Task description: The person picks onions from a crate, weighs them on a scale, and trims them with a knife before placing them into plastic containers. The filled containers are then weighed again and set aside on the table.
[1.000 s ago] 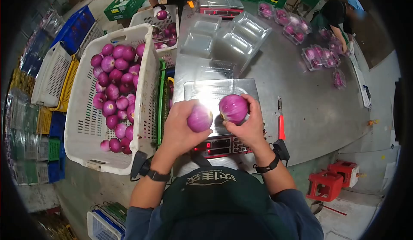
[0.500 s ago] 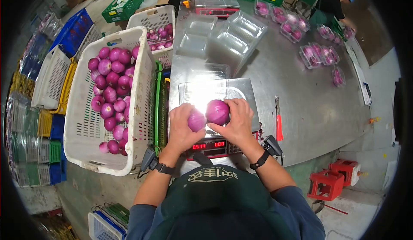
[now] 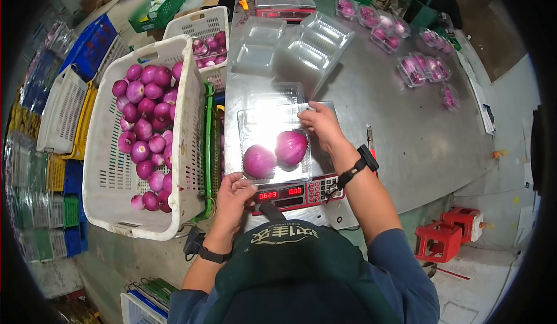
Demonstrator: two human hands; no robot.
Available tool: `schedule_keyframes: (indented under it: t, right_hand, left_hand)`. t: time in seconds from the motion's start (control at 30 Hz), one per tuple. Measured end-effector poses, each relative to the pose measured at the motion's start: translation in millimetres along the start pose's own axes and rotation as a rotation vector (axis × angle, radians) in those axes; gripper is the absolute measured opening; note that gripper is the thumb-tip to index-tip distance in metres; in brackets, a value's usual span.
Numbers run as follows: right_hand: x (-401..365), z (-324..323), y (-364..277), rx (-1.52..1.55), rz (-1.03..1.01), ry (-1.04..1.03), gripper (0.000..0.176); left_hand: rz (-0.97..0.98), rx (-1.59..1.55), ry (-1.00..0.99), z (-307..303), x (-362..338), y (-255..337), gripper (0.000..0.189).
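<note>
Two peeled purple onions, one point(image 3: 259, 161) on the left and one point(image 3: 290, 147) on the right, lie side by side in a clear plastic tray point(image 3: 261, 121). The tray rests on a steel scale point(image 3: 290, 192) with a red lit display. My left hand point(image 3: 234, 192) curls on the tray's near left corner, by the display. My right hand point(image 3: 320, 125) pinches the tray's far right edge, just beyond the right onion. Neither hand touches an onion.
A white crate point(image 3: 187, 121) full of purple onions stands to the left, with a green crate point(image 3: 209, 144) beside it. Empty clear trays point(image 3: 301, 48) are stacked further back, near packed trays point(image 3: 418, 69) and a second scale point(image 3: 284, 2). A co-worker point(image 3: 438, 2) stands at the far right, and red stools point(image 3: 452, 237) are on the floor.
Both hands have set their onions down in the tray and let go. The left hand drew back to the near corner, the right hand moved to the far edge.
</note>
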State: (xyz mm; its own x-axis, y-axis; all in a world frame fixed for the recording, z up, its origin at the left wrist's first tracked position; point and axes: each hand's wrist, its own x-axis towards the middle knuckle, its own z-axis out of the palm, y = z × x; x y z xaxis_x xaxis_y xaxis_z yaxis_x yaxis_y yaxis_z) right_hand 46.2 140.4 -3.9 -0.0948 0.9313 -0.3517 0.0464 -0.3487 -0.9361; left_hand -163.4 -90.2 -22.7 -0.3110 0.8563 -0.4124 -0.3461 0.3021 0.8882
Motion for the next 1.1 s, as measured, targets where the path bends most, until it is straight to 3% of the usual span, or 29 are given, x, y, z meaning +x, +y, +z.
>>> schedule_keyframes:
  t: [0.03,0.1,0.17,0.23,0.3,0.33,0.37,0.43,0.57,0.7,0.77,0.9,0.97,1.0,1.1]
  right_hand:
    - [5,-1,-2,0.032,-0.003,-0.033,0.073]
    - [2,-7,-3,0.06,-0.009,-0.068,0.077]
    - [-26,-29,6,-0.491,-0.434,-0.192,0.086]
    - [-72,-48,-3,-0.935,-1.054,-0.241,0.087]
    - [-115,-51,-5,-0.763,-0.401,-0.498,0.093]
    - [-118,-53,12,-0.642,-0.268,-0.499,0.085]
    - [-119,-51,26,-0.638,-0.268,-0.458,0.085]
    - [-113,-43,50,-0.091,-0.056,-0.26,0.072]
    - [-108,-51,69,-0.127,0.015,-0.279,0.046]
    - [-107,-68,71,-0.154,-0.012,-0.238,0.047]
    - [-106,-89,72,-0.133,-0.021,-0.303,0.056]
    - [-100,-130,69,-0.136,-0.05,-0.21,0.077]
    - [-97,-148,62,-0.211,0.005,-0.061,0.103]
    - [-95,-157,57,-0.181,0.077,-0.133,0.111]
    - [-99,-167,40,0.033,0.096,-0.212,0.105]
  left_hand:
    - [-0.093,-0.151,-0.037,3,-5,5,0.051]
    - [-0.092,-0.247,-0.046,4,-8,8,0.044]
    - [-0.079,-0.298,-0.052,0,-8,8,0.034]
    - [-0.092,-0.329,-0.046,0,-12,13,0.026]
    - [-0.102,-0.351,-0.057,2,-12,13,0.019]
    - [-0.113,-0.308,0.005,2,-9,9,0.017]
    - [-0.124,-0.262,0.055,3,-4,3,0.014]
    - [-0.104,-0.283,0.041,0,6,-6,0.007]
    - [-0.027,-0.149,0.018,10,12,-6,0.012]
    - [0.023,-0.025,-0.008,31,21,-7,0.008]
    - [0.047,-0.019,-0.017,41,25,-8,0.007]
    - [-0.039,0.055,-0.095,72,29,-8,0.007]
    - [-0.079,0.093,-0.144,90,31,-8,0.007]
    - [-0.092,0.137,-0.163,99,34,-11,0.007]
    - [-0.1,0.204,-0.243,140,35,-11,0.008]
